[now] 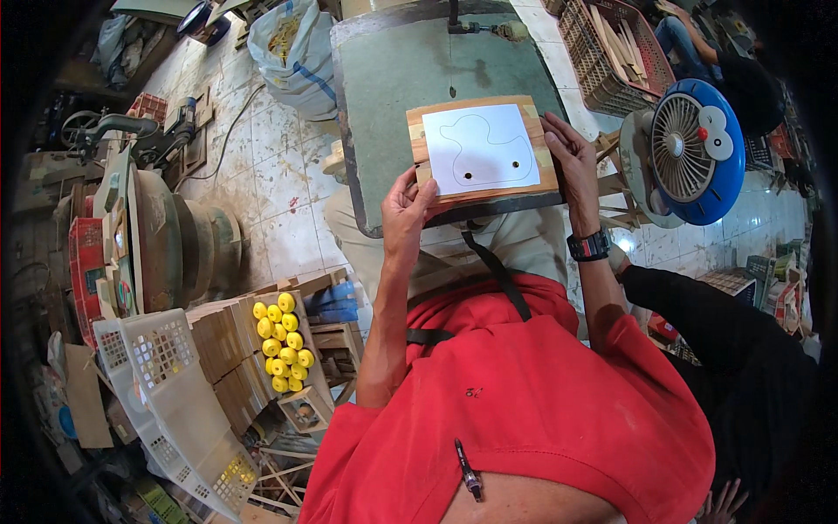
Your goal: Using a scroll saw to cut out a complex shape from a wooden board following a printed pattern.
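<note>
A wooden board (547,166) lies on the green-topped machine table (375,105). On its face is a white paper sheet (476,148) with a duck outline and two dark round holes near the lower edge. My left hand (407,210) pinches the board's near left corner, thumb on top and fingers curled at the side. Along the right edge, my right hand (572,162) grips the board with its fingers and thumb against it. Beyond the board, a thin blade or wire (451,65) comes down from a metal arm (476,29) to the table.
Right of the table stands a blue round fan (698,153), with a red crate (602,52) of wood strips behind. A white sack (292,61) is at the far left. Yellow round pieces (284,341) and a white plastic basket (166,384) sit lower left. Other people are at the right.
</note>
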Tool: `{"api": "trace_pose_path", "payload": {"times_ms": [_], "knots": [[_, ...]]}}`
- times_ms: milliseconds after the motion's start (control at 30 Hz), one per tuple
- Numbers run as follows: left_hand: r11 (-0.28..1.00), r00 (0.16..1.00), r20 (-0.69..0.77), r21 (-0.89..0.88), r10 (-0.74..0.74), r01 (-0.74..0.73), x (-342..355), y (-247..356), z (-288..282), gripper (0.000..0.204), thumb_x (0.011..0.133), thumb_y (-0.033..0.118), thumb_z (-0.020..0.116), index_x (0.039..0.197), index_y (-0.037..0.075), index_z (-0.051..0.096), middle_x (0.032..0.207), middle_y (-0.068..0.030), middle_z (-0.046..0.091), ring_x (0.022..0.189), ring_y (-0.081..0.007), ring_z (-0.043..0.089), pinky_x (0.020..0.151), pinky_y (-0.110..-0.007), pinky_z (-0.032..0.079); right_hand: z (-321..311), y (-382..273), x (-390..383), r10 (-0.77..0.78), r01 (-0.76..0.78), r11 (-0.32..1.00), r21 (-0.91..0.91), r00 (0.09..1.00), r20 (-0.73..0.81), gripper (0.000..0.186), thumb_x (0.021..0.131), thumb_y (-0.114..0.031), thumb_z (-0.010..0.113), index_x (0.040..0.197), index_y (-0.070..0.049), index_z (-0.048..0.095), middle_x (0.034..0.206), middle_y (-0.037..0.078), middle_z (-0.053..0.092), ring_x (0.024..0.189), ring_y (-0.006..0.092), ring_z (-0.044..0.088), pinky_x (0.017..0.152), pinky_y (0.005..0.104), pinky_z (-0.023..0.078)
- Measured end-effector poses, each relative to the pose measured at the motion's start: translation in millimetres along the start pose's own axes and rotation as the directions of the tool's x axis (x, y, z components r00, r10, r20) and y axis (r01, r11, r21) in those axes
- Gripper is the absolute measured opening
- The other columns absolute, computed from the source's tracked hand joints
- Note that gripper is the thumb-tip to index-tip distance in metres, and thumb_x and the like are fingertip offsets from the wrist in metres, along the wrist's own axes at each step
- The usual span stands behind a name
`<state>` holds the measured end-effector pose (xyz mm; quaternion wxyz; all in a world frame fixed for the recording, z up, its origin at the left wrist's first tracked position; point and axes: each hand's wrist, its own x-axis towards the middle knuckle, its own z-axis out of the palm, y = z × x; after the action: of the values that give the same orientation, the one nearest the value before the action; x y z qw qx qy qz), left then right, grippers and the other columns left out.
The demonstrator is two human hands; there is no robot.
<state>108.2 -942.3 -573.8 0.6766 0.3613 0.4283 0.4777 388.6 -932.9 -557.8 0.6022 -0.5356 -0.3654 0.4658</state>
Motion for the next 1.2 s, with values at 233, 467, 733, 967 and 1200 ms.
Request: {"api": "trace_pose_path", "payload": {"times_ms": [233, 467, 733, 967, 1200], "knots": [[1.0, 1.0, -0.002, -0.012, 0.006, -0.006, 0.4, -0.2, 0.4, 0.051, 0.101, 0.011, 0.06, 0.142, -0.012, 0.041, 0.117, -0.0173, 0.068, 0.098, -0.0201, 0.07, 0.083, -0.035, 0.063, -0.2, 1.2, 0.4, 0.003, -0.003, 1.0, -0.006, 1.0, -0.002, 0.046, 0.099, -0.011, 0.063, 0.141, 0.006, 0.052, 0.135, 0.017, 0.063, 0.116, 0.0158, 0.063, 0.099, 0.0258, 0.049], [0.999, 1.0, 0.005, -0.036, -0.022, 0.023, -3.3, 10.1, 6.9, 0.054, 0.101, 0.012, 0.06, 0.143, -0.013, 0.037, 0.118, -0.0174, 0.067, 0.099, -0.02, 0.07, 0.083, -0.035, 0.063, 0.7, 0.1, 0.3, 0.007, -0.008, 0.999, -0.037, 1.0, -0.014, 0.047, 0.099, -0.012, 0.062, 0.141, 0.006, 0.052, 0.135, 0.016, 0.063, 0.115, 0.0154, 0.063, 0.099, 0.0257, 0.049], [0.998, 1.0, -0.019, -0.065, -0.007, 0.006, -5.6, 10.6, 9.6, 0.057, 0.099, 0.013, 0.065, 0.143, -0.012, 0.039, 0.111, -0.0131, 0.07, 0.094, -0.0124, 0.067, 0.081, -0.029, 0.059, -2.3, 4.4, 0.7, 0.001, -0.001, 0.999, -0.036, 1.0, -0.007, 0.048, 0.099, -0.014, 0.063, 0.141, 0.005, 0.052, 0.135, 0.016, 0.063, 0.115, 0.0157, 0.063, 0.1, 0.0259, 0.049], [1.0, 1.0, 0.001, -0.021, -0.001, 0.001, -1.3, 3.3, 1.6, 0.06, 0.099, 0.011, 0.063, 0.145, -0.015, 0.034, 0.117, -0.0181, 0.068, 0.098, -0.0181, 0.07, 0.084, -0.032, 0.061, -1.3, 3.1, 0.5, 0.014, -0.014, 1.0, -0.021, 1.0, -0.011, 0.048, 0.099, -0.013, 0.063, 0.141, 0.005, 0.052, 0.135, 0.017, 0.062, 0.116, 0.016, 0.063, 0.1, 0.0262, 0.049], [0.999, 1.0, -0.005, -0.031, 0.015, -0.015, 1.3, -3.2, -2.4, 0.057, 0.099, 0.011, 0.064, 0.144, -0.012, 0.038, 0.114, -0.0171, 0.07, 0.095, -0.0167, 0.071, 0.083, -0.03, 0.061, 0.9, 1.0, -0.5, 0.008, -0.009, 0.999, -0.031, 1.0, -0.024, 0.047, 0.099, -0.013, 0.062, 0.141, 0.005, 0.053, 0.135, 0.017, 0.063, 0.116, 0.0164, 0.063, 0.1, 0.0267, 0.049]]}}
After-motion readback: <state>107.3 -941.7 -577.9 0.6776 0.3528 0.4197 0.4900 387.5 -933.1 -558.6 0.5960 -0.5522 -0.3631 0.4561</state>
